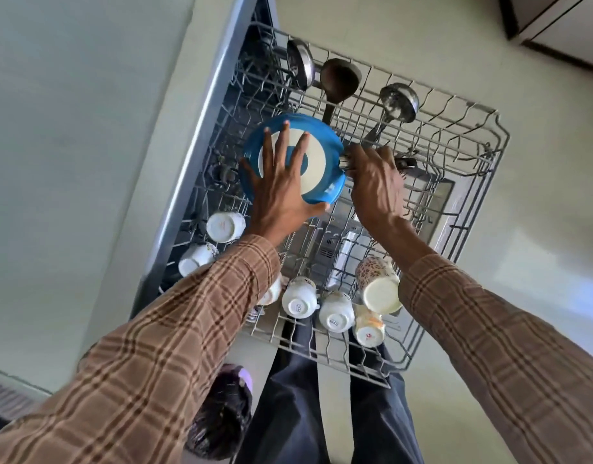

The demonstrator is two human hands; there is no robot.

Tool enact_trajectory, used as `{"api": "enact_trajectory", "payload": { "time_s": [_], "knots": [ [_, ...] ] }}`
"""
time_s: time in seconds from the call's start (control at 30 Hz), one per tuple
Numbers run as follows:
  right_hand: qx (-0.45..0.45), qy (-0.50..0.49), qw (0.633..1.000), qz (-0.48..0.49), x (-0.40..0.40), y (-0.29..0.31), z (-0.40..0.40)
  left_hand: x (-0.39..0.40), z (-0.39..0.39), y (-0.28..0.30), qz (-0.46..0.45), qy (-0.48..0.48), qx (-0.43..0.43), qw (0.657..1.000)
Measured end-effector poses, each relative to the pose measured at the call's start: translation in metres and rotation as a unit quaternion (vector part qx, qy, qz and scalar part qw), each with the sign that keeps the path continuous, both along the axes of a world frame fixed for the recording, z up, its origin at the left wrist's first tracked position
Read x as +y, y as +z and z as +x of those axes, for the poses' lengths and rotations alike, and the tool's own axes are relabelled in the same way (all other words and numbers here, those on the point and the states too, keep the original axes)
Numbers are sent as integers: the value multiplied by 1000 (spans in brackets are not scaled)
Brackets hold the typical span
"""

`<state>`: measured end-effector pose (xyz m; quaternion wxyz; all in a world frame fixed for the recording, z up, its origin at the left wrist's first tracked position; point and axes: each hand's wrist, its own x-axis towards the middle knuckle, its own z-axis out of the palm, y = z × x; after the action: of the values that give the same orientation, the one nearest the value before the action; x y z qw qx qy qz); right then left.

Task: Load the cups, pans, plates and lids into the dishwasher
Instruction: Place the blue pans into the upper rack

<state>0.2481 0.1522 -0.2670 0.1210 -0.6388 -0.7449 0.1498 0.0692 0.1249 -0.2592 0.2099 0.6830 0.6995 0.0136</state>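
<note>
Blue pan [321,155] upside down over the dishwasher rack [469,155], mid-rack. Left hand [281,192] flat on its base, fingers spread, thumb hooked on rim. Right hand [377,182] grip curled round the pan handle. Cups [298,301] inverted along the near edge

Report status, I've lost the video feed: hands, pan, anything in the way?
Left hand spread flat on blue pan base. Right hand gripping its handle. Pan upside down over rack, not seated. Ladles just beyond it; cups at near edge.
</note>
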Motion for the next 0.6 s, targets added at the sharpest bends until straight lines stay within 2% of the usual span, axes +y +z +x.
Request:
{"api": "enact_trajectory", "payload": {
  "time_s": [0.6],
  "knots": [
    [12, -29, 1000, -1, 21, -24, -16, 29, -16, -23, -8, 10, -8, 1000]
  ]
}}
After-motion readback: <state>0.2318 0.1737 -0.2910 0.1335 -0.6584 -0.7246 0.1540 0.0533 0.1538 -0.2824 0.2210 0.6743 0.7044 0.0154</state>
